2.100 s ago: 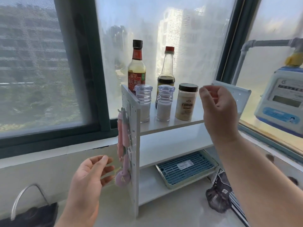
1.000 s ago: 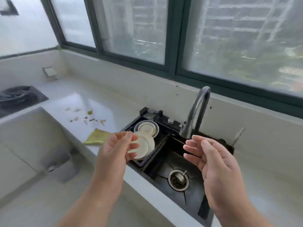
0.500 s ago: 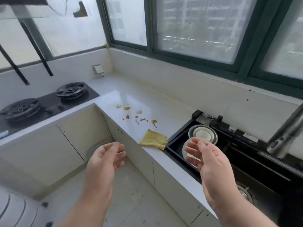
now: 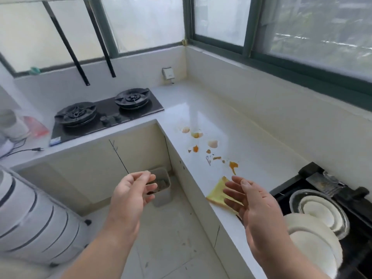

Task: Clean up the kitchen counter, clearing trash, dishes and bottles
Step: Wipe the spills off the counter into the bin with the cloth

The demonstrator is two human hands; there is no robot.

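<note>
Orange and pale food scraps (image 4: pixel 209 147) lie scattered on the white counter (image 4: pixel 251 141). A yellow cloth (image 4: pixel 218 193) lies at the counter's front edge, partly hidden behind my right hand (image 4: pixel 253 210). That hand hovers above the cloth with fingers spread, holding nothing. My left hand (image 4: pixel 130 195) is held in the air over the floor, fingers loosely bent and empty, in front of a grey trash bin (image 4: pixel 162 187). White plates (image 4: pixel 314 234) and a bowl in a metal dish (image 4: pixel 322 210) sit in the black sink at the right.
A black two-burner gas stove (image 4: pixel 106 113) sits on the left counter. Beside it are a cable with a plug (image 4: pixel 30 151) and a reddish bag (image 4: pixel 35 125). A white ribbed cart (image 4: pixel 30 214) stands at lower left. Windows line the walls.
The view has swung left from the spice rack, past the sink and tap, to the counter corner and stove. Both hands stay raised and empty; the trash bin has come into view.
</note>
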